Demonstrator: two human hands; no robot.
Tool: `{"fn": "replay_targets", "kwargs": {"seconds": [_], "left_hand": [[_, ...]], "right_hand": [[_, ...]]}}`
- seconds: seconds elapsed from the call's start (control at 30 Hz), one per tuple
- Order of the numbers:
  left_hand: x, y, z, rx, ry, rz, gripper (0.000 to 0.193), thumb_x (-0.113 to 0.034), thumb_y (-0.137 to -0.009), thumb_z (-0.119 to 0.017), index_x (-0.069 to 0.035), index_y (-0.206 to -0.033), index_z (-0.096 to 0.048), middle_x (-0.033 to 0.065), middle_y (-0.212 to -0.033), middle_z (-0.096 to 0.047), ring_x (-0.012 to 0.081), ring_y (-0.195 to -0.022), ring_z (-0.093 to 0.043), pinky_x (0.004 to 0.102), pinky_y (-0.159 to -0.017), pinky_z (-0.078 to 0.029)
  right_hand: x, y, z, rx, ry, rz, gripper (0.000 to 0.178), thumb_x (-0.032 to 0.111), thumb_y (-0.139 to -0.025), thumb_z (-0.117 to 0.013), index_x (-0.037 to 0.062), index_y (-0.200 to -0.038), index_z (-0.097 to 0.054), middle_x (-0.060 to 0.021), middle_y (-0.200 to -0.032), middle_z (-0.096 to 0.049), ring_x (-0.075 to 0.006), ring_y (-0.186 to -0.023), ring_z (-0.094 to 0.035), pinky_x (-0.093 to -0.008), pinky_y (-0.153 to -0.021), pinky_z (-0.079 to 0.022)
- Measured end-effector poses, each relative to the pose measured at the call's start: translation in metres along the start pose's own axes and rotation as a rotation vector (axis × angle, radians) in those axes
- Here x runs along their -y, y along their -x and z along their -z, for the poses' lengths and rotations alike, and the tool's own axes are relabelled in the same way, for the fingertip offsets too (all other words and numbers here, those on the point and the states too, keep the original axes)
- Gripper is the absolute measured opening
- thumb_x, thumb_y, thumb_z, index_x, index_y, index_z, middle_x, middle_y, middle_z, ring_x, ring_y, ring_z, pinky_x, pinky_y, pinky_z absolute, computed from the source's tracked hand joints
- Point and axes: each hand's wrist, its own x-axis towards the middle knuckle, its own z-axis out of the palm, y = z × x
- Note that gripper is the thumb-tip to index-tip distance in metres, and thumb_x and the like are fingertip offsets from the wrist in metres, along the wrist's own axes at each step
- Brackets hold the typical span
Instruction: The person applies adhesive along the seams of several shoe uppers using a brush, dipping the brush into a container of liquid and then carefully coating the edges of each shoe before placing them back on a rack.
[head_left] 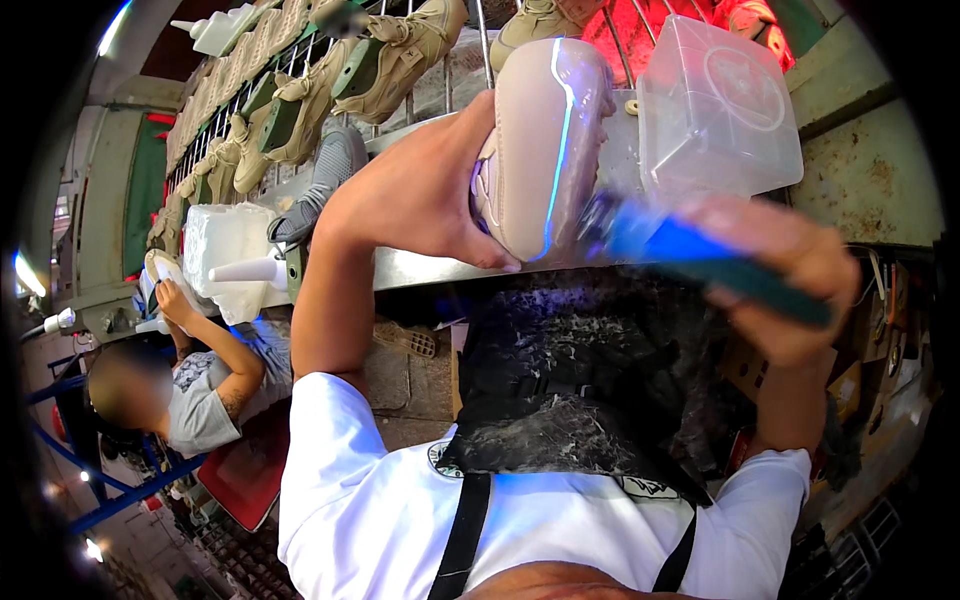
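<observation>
My left hand (425,200) is closed around a beige shoe (530,130), its thumb pressed along the lower end. The shoe's side faces up, and a bright blue line of light runs down it. In my right hand (800,270) is a brush (700,250) with a blue and dark green handle. Motion blurs both the brush and that hand. The bristles are at the sole edge of the shoe, on its right side; whether they touch cannot be made out. Beneath the shoe lies the metal bench edge (430,283).
A translucent plastic tub (715,115) stands right of the shoe. Beige shoes (400,55) line a rack at the back left. A grey shoe (335,175) and a white nozzle bottle (245,272) are nearer. At far left, a co-worker (215,390) handles a light shoe (165,270).
</observation>
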Motion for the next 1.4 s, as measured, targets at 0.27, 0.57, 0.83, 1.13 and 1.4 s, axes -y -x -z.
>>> {"fn": "replay_targets", "kwargs": {"seconds": [0.27, 0.57, 0.83, 1.13, 1.4], "left_hand": [[-0.011, -0.006, 0.000, 0.060, -0.027, -0.005, 0.108, -0.027, -0.054, -0.097, -0.003, -0.141, -0.038, 0.0237, -0.116, -0.065, 0.0441, -0.110, -0.062, 0.0454, -0.091, -0.051], [-0.009, -0.016, 0.001, 0.077, -0.003, 0.114, 0.110, -0.027, -0.051, -0.099, -0.003, -0.145, -0.047, 0.0158, -0.132, -0.062, 0.0313, -0.124, -0.060, 0.0405, -0.107, -0.046], [0.004, -0.024, -0.001, 0.048, 0.034, 0.082, 0.114, -0.025, -0.051, -0.100, -0.002, -0.147, -0.043, 0.0148, -0.135, -0.061, 0.0269, -0.128, -0.058, 0.0397, -0.108, -0.045], [-0.026, -0.044, 0.042, 0.263, 0.224, 0.308, 0.120, -0.030, -0.056, -0.098, 0.006, -0.147, -0.028, 0.0266, -0.118, -0.066, 0.0295, -0.104, -0.070, 0.0385, -0.089, -0.057], [0.020, -0.043, 0.012, 0.075, 0.093, 0.231, 0.117, -0.032, -0.057, -0.097, 0.008, -0.146, -0.032, 0.0232, -0.120, -0.067, 0.0284, -0.110, -0.068, 0.0373, -0.096, -0.054]], "right_hand": [[0.041, -0.034, 0.024, 0.042, 0.480, 0.023, 0.043, 0.005, -0.087, -0.068, -0.0069, -0.127, -0.062, -0.0246, -0.115, -0.070, -0.0286, -0.095, -0.074, -0.0365, -0.085, -0.059], [0.035, -0.026, 0.011, 0.156, 0.741, 0.195, 0.023, 0.004, -0.085, -0.072, 0.0012, -0.108, -0.071, -0.0246, -0.112, -0.072, -0.0330, -0.099, -0.074, -0.0369, -0.085, -0.060], [0.008, -0.010, 0.000, 0.096, 0.674, 0.121, 0.029, -0.005, -0.080, -0.073, -0.0002, -0.109, -0.072, -0.0263, -0.113, -0.071, -0.0345, -0.100, -0.073, -0.0368, -0.087, -0.060], [-0.026, 0.003, -0.011, 0.038, 0.644, 0.142, 0.031, -0.006, -0.079, -0.073, -0.0059, -0.111, -0.072, -0.0264, -0.115, -0.071, -0.0339, -0.101, -0.073, -0.0351, -0.089, -0.058], [-0.044, 0.006, -0.024, 0.046, 0.695, 0.198, 0.033, -0.006, -0.077, -0.074, -0.0074, -0.110, -0.073, -0.0255, -0.120, -0.069, -0.0344, -0.103, -0.070, -0.0363, -0.089, -0.057]]}}
